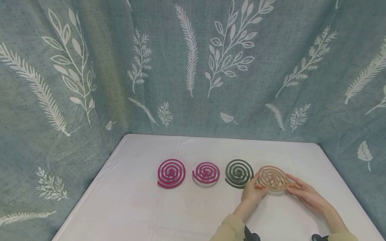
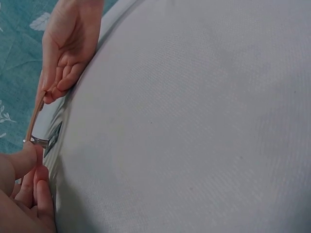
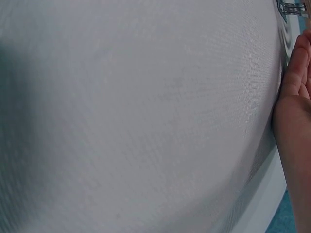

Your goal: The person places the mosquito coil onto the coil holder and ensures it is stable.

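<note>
A tan mosquito coil (image 1: 273,178) is held off the white table between both hands, toward the right. My left hand (image 1: 252,194) pinches its left edge between thumb and fingers, and my right hand (image 1: 307,194) grips the opposite edge. Seen edge-on in the left wrist view, the coil (image 2: 35,116) is a thin band, with a small metal piece (image 2: 41,142) below it. Just left of my left hand is a dark green coil (image 1: 239,173). The right wrist view catches a similar metal piece (image 3: 293,8) at its top corner.
Farther left, a magenta coil (image 1: 206,173) and a larger magenta coil (image 1: 171,173) continue the row. All lie on the white-covered table (image 1: 144,207). A blue-green leaf-patterned curtain (image 1: 169,77) surrounds the table's back and sides.
</note>
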`<state>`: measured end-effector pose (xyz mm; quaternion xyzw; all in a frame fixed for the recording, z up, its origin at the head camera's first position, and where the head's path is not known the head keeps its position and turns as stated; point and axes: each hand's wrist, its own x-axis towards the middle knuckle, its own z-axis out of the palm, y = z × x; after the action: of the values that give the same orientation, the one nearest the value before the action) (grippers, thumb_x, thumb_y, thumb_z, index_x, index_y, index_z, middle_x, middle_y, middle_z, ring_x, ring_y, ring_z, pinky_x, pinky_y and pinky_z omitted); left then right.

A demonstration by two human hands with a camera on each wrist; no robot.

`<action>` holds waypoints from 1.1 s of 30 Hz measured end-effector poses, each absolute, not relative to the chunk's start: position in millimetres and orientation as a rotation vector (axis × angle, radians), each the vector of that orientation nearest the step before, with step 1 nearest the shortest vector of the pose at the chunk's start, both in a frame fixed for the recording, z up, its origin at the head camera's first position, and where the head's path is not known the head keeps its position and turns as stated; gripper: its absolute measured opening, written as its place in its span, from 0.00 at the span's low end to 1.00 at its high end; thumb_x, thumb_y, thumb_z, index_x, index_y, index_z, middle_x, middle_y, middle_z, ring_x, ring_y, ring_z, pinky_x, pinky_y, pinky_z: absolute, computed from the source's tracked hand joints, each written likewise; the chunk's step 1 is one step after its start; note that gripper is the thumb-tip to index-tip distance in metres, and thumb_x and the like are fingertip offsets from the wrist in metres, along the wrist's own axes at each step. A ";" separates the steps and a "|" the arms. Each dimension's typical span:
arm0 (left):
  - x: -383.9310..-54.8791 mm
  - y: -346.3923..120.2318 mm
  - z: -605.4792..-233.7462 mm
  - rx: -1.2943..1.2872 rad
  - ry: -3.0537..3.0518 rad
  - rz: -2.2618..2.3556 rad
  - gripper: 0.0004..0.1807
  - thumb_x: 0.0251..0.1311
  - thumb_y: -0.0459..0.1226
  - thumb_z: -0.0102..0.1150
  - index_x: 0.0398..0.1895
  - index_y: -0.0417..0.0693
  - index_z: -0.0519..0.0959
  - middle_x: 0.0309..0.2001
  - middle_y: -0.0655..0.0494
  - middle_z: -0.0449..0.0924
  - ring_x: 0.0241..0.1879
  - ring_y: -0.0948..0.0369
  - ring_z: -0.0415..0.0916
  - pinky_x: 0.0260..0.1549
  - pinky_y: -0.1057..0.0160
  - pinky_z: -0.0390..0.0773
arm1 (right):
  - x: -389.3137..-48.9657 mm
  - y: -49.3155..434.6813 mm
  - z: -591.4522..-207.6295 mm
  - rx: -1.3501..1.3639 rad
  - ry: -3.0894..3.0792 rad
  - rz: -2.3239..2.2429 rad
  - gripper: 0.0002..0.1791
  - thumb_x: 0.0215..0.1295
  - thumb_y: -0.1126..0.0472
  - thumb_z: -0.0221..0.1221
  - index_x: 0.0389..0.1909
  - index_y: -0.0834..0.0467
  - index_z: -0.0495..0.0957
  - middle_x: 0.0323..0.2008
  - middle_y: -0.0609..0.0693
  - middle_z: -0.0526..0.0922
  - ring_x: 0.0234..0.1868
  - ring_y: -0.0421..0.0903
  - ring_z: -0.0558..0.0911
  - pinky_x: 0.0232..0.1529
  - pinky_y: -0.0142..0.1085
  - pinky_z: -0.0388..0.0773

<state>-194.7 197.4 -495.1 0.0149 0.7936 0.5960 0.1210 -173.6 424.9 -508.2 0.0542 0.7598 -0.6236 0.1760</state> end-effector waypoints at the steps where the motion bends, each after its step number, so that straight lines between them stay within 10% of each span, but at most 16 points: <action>1: -194.7 197.4 -495.6 0.042 2.318 1.738 0.36 0.48 0.33 0.69 0.65 0.51 0.70 0.21 0.65 0.73 0.19 0.72 0.64 0.19 0.76 0.63 | -173.5 424.5 -508.1 0.150 2.153 -1.763 0.45 0.70 0.55 0.53 0.73 0.63 0.32 0.45 0.33 0.78 0.47 0.20 0.73 0.47 0.12 0.67; 33: -194.8 199.3 -495.7 0.033 2.352 1.723 0.35 0.48 0.34 0.69 0.64 0.49 0.71 0.21 0.65 0.73 0.19 0.72 0.63 0.20 0.75 0.62 | -172.3 422.4 -506.9 0.168 2.165 -1.765 0.45 0.70 0.56 0.52 0.74 0.63 0.33 0.45 0.34 0.77 0.47 0.21 0.74 0.48 0.13 0.68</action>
<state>-194.8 199.3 -495.7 0.0113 0.8014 0.5873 0.1127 -172.3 422.4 -506.9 0.0591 0.7623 -0.6215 0.1710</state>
